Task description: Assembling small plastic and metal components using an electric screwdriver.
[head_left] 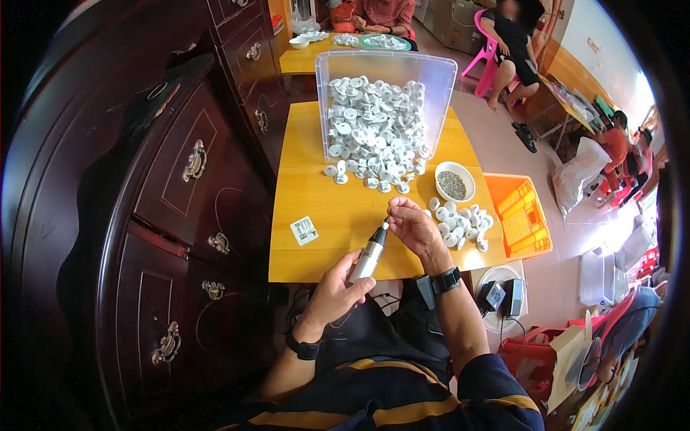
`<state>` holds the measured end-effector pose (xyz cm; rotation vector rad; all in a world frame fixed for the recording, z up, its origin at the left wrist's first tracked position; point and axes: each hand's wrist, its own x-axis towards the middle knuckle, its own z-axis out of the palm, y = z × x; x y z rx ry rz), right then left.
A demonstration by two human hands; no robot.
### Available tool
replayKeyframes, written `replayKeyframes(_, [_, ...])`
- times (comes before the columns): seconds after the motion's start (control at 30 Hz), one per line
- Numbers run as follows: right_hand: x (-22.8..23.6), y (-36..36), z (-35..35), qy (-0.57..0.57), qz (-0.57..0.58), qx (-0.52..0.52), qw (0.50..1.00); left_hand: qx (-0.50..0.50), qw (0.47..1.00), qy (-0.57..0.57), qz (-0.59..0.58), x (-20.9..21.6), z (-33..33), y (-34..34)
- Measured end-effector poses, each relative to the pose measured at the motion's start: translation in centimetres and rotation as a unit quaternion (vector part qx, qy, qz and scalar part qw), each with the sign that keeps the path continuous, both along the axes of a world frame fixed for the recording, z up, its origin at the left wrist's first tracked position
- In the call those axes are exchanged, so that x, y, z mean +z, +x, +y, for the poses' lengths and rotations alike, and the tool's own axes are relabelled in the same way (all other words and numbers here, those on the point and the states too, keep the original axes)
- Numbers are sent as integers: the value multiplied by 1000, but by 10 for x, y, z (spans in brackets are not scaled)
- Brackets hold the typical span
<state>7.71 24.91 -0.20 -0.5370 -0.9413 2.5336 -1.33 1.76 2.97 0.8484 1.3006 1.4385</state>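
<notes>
Just in front of the white bowl (454, 181) of small dark bits, the right hand (415, 228) pinches 1 small part, too tiny to identify, against the tip of the silver power driver (369, 256) gripped by the left hand (332, 294), apparently mid-fastening; steady alignment matters next.

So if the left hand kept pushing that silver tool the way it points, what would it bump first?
Most likely the right hand: the silver tool in the left hand points up at its fingertips, which seem to pinch something small at the tip.
</notes>
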Motion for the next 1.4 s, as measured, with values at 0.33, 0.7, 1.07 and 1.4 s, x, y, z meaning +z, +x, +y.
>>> replayKeyframes(0.33, [-3, 7, 2, 14, -31, 28, 999, 61, 932, 94, 346, -23, 2, -2])
replayKeyframes(0.7, [-4, 13, -8, -15, 41, 9, 999, -7, 1000, -4, -12, 1, 0, 3])
replayKeyframes(1.07, [-15, 44, 14, 555, -282, -278, 731, 51, 998, 0, 40, -9, 1, 3])
replayKeyframes(1.4, [-5, 39, 16, 723, -414, -160, 529, 51, 997, -6, 63, -11, 1, 2])
